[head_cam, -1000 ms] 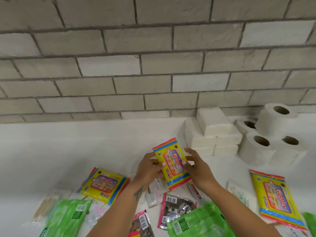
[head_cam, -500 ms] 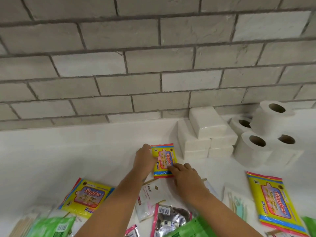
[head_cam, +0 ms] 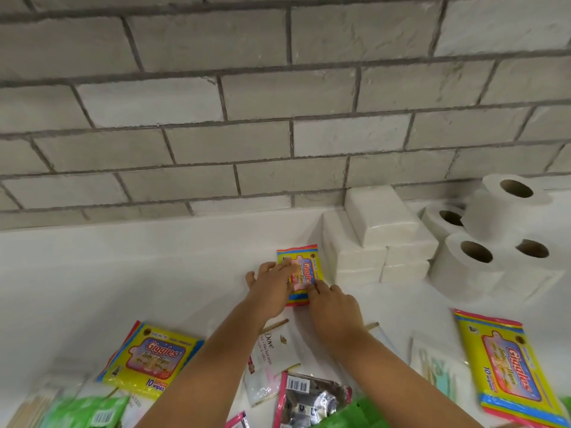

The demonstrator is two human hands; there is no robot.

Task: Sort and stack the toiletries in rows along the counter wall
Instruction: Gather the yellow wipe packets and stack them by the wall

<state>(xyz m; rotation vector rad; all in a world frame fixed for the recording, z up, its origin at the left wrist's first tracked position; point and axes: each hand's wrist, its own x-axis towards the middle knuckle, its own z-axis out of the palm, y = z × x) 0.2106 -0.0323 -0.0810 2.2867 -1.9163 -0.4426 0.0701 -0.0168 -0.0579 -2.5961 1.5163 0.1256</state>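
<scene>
A small yellow Giggles wipes pack (head_cam: pixel 307 264) lies flat on the white counter (head_cam: pixel 123 273), just left of the stacked white tissue packs (head_cam: pixel 375 239). My left hand (head_cam: pixel 272 288) lies over the pack's left side with fingers stretched out flat. My right hand (head_cam: pixel 333 307) touches the pack's lower right corner with its fingertips. Two more Giggles packs lie nearer me, one at the left (head_cam: pixel 151 356) and one at the right (head_cam: pixel 506 366).
Toilet rolls (head_cam: pixel 482 248) are stacked by the brick wall (head_cam: pixel 278 103) at the right. Near the front edge lie a Dove sachet (head_cam: pixel 272 347), green packs (head_cam: pixel 83 412), a dark foil packet (head_cam: pixel 312 400), cotton swabs (head_cam: pixel 31 406) and a clear packet (head_cam: pixel 438 366).
Both hands carried the small Giggles pack away from me, laid it flat on the counter beside the tissue packs, and now press it there. The view has shifted slightly.
</scene>
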